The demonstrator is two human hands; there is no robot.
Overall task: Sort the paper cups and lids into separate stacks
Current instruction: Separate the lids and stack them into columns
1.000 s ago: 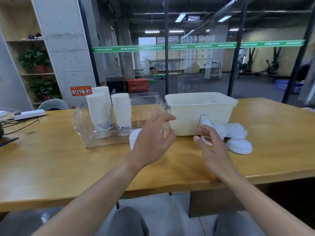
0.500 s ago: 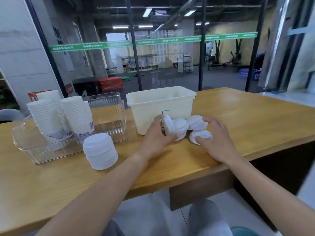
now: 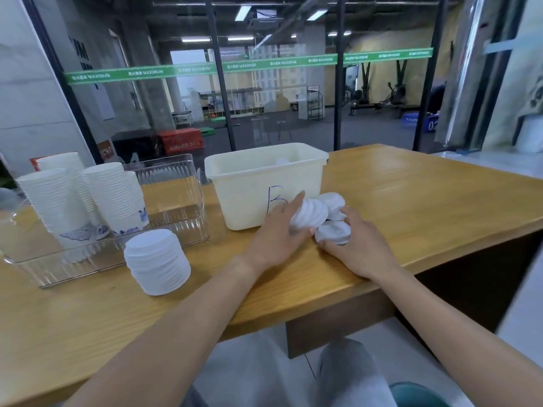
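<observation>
Several loose white lids lie in front of a cream plastic bin [image 3: 249, 183]. My left hand [image 3: 279, 233] grips a tilted bunch of lids [image 3: 311, 214] on edge. My right hand [image 3: 358, 245] holds a flat lid [image 3: 333, 232] against the table, its fingers curled round it. One more lid [image 3: 333, 202] lies behind, next to the bin. A tall stack of lids [image 3: 157, 261] stands to the left on the table. Stacks of white paper cups [image 3: 111, 195] stand in a clear tray [image 3: 182, 227].
The wooden table [image 3: 411, 201] has its right edge and front edge close to my hands. A glass wall runs behind the table. The bin bears a blue handwritten mark and something white lies inside it.
The view has swung to the right. Both hands reached the loose lids by the bin: the left gathered a bunch on edge, the right closed on a flat lid.
</observation>
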